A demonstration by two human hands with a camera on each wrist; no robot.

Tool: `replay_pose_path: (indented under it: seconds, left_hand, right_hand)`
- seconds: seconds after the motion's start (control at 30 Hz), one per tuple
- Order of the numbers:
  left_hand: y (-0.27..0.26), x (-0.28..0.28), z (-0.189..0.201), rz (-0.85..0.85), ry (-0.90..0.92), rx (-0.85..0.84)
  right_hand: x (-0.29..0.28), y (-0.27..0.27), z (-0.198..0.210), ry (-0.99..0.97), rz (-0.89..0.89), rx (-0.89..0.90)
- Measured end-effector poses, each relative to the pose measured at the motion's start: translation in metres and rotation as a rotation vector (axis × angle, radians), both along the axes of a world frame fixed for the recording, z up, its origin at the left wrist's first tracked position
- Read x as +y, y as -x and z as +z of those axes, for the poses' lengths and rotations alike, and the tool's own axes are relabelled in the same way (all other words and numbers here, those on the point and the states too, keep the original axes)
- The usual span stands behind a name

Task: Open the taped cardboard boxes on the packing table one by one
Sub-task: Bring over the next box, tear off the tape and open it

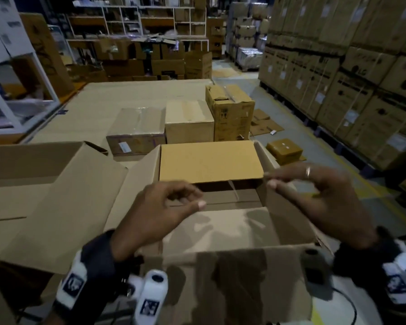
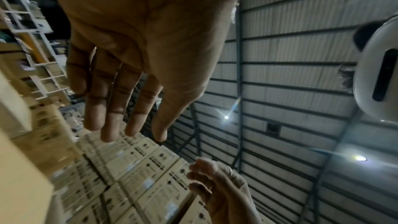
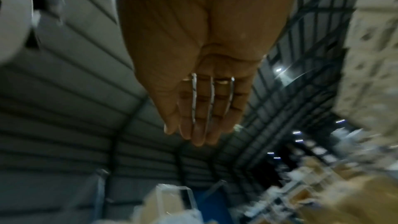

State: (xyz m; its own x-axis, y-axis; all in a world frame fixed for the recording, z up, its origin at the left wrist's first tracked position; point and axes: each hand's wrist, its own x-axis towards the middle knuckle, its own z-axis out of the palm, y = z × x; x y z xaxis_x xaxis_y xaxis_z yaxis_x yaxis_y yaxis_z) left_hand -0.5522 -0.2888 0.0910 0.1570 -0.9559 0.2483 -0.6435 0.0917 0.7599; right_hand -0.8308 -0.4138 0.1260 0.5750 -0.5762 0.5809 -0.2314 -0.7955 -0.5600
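An opened cardboard box [image 1: 220, 221] sat directly below both hands on the cardboard-covered desk [image 1: 117, 99], its flaps spread. The left hand [image 1: 159, 214] hovered over the box's left side, fingers loosely curled, holding nothing. The right hand [image 1: 314, 198] hovered nearer the upright right flap [image 1: 263, 160], fingers extended and empty. Three closed boxes [image 1: 188, 123] waited straight ahead, beyond the far flap. Stacked cartons [image 1: 338, 78] lined the warehouse.
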Motion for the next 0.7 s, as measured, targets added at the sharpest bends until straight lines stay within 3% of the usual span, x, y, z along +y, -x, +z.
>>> replay_pose_path:
  seconds: [0.13,0.27,0.37,0.47,0.6,0.7]
  left_hand:
    - [-0.021,-0.060,0.035,-0.048,-0.004,-0.105]
    - [-0.028,-0.130,0.031,-0.056,-0.133,-0.105]
    - [-0.030,-0.173,-0.002,-0.144,-0.348,-0.070]
    - [-0.035,-0.197,-0.043,-0.253,-0.573,-0.197]
    - [-0.040,-0.212,-0.093,-0.343,-0.779,-0.273]
    - [-0.045,-0.217,-0.115,-0.323,-0.793,-0.312]
  right_hand:
    - [-0.014,-0.043,0.070,-0.068,0.125,0.016]
    - [-0.059,-0.100,0.083,-0.146,0.157,0.228]
    - [-0.109,-0.135,0.042,-0.268,0.130,0.518]
    - [-0.154,-0.152,-0.021,-0.471,0.184,0.823]
    - [-0.174,-0.151,-0.083,-0.504,0.140,0.982]
    - [-0.179,-0.146,-0.119,-0.508,0.152,1.077]
